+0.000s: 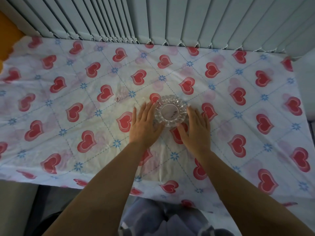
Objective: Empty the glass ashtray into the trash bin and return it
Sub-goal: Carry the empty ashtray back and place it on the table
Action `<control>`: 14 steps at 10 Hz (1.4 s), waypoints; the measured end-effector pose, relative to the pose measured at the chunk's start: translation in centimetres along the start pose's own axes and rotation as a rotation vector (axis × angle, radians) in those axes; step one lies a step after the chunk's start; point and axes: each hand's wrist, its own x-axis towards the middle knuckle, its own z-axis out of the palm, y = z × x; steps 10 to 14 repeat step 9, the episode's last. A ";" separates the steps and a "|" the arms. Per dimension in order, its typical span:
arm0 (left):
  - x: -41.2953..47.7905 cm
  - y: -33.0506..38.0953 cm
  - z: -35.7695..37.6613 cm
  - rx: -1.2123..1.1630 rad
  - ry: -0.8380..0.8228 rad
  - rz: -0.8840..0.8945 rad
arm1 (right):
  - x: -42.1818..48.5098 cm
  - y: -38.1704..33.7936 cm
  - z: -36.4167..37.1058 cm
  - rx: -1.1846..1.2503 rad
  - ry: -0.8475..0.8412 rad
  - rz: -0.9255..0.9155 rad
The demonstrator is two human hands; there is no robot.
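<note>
Glass ashtray on heart tablecloth | left hand, right hand flat, open, flanking | blinds behind

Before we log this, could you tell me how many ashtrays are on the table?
1. The ashtray sits mid-table on the heart-print cloth, between the left hand and right hand. None looks hidden.

Table, covered by white tablecloth printed with red hearts. On it: glass ashtray, upright, between left hand and right hand; small brownish scrap, possibly debris, beyond-left of left hand.
</note>
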 end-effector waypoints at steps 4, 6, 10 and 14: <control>2.4 0.1 -0.8 0.097 -0.103 -0.041 | 2.2 -0.2 -0.3 -0.058 -0.015 -0.010; 5.6 0.6 -1.7 0.124 -0.181 -0.088 | 5.4 -0.8 -0.9 -0.079 -0.062 0.028; 5.9 1.3 -5.5 0.206 -0.157 -0.045 | 5.8 -1.8 -3.7 -0.123 -0.052 0.000; 5.9 1.3 -5.5 0.206 -0.157 -0.045 | 5.8 -1.8 -3.7 -0.123 -0.052 0.000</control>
